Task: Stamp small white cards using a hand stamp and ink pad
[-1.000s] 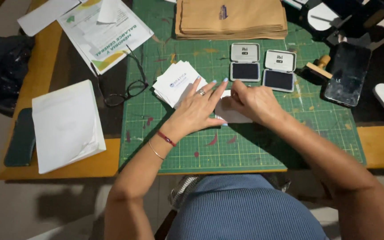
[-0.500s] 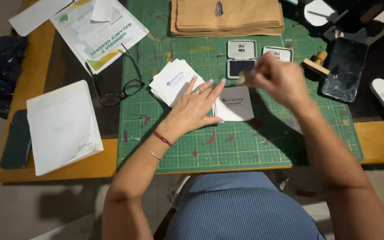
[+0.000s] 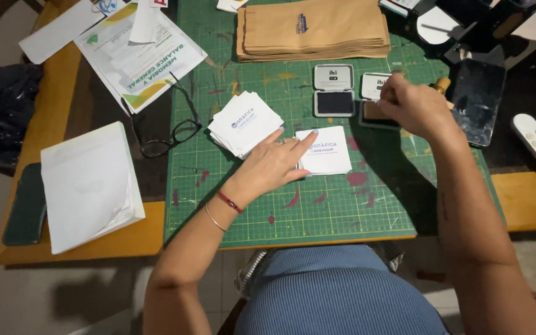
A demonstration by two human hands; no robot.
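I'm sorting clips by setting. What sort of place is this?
Probably a home craft or small packing desk: a green cutting mat on a wooden table, open ink pads, a stack of brown paper bags and white cards.

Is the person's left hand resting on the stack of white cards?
No, the left hand presses on the single white card lying alone on the green cutting mat, beside the stack of white cards.

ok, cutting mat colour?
Green with a pale yellow grid, paint-stained cutting mat; seen in the head view.
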